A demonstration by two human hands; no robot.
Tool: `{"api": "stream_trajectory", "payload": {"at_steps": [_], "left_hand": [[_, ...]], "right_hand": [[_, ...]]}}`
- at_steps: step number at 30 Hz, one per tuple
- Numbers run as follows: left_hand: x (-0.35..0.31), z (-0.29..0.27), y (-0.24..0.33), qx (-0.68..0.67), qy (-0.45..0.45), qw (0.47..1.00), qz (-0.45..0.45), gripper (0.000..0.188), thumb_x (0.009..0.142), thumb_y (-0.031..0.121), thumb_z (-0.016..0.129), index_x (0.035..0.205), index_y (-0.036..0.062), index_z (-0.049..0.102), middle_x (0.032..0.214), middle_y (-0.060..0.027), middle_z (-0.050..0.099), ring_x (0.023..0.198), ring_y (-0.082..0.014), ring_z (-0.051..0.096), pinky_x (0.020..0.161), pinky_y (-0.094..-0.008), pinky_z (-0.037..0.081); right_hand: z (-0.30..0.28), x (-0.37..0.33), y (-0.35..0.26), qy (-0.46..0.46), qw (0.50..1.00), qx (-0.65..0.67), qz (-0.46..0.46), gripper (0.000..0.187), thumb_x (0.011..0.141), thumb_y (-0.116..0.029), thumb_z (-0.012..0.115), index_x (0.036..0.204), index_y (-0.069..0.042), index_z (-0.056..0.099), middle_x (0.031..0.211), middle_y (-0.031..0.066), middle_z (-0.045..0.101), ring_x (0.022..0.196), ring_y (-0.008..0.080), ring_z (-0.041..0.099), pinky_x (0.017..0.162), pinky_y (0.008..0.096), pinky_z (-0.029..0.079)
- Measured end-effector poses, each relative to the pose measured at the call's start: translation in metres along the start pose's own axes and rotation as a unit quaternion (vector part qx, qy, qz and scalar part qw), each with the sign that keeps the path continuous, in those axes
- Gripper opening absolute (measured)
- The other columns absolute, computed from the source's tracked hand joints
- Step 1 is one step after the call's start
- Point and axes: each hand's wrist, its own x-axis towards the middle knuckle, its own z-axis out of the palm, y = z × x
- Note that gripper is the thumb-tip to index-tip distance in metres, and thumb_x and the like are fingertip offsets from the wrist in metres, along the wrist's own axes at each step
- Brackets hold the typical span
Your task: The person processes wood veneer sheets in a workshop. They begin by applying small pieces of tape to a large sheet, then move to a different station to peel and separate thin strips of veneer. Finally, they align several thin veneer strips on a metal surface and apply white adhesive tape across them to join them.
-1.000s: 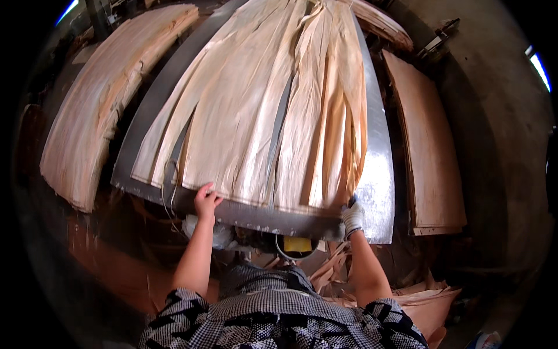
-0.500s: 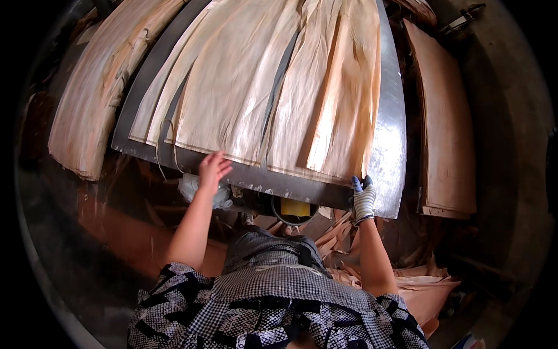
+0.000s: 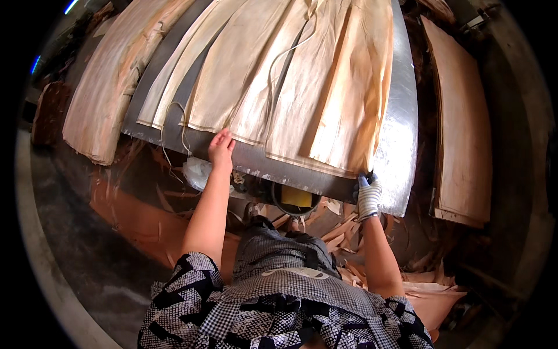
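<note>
Thin pale wood veneer sheets (image 3: 232, 75) lie side by side on a dark metal-topped table (image 3: 256, 161), with dark gaps between some of them. My bare left hand (image 3: 221, 150) is at the near edge of a middle sheet, its fingertips closed together on that edge. At the near right corner of the rightmost veneer sheet (image 3: 354, 110), my right hand (image 3: 368, 195), in a striped glove, pinches the corner. A narrow, string-like strip (image 3: 273, 72) curls over the middle sheets. Another thin strip (image 3: 167, 136) loops over the near edge at left.
A veneer stack (image 3: 110, 87) stands at the left, and a flatter stack (image 3: 462, 128) at the right. Beneath the table edge are a clear plastic bag (image 3: 197, 173) and a round container with a yellow thing (image 3: 296, 196) inside. Veneer scraps (image 3: 343, 232) litter the floor.
My left hand has moved up to the sheet edge and its fingers have come together. The middle sheet's near edge now sits farther back than its right neighbour's. A long curled strip now shows on top.
</note>
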Motion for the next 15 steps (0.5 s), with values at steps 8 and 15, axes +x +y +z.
{"api": "stream_trajectory", "payload": {"at_steps": [8, 15], "left_hand": [[0.013, -0.017, -0.001, 0.153, 0.086, 0.985, 0.007, 0.025, 0.074, 0.001, 0.063, 0.095, 0.0043, 0.050, 0.085, -0.0039, 0.055, 0.073, -0.0127, 0.056, 0.061, -0.0240, 0.049], [-0.001, -0.027, 0.026, 0.182, -0.061, 0.980, -0.052, 0.025, 0.081, 0.008, 0.058, 0.102, 0.0038, 0.046, 0.088, -0.0099, 0.057, 0.076, -0.0176, 0.061, 0.060, -0.0272, 0.050]], "right_hand": [[0.000, 0.000, 0.002, 0.003, 1.000, -0.016, 0.002, 0.018, 0.083, -0.017, 0.057, 0.095, -0.005, 0.052, 0.058, 0.0001, 0.047, 0.040, 0.0089, 0.040, 0.035, 0.0240, 0.034], [-0.004, 0.003, 0.015, -0.014, 1.000, 0.006, -0.003, 0.031, 0.081, -0.013, 0.059, 0.110, -0.009, 0.049, 0.059, -0.0003, 0.045, 0.038, 0.0084, 0.039, 0.033, 0.0235, 0.035]]}}
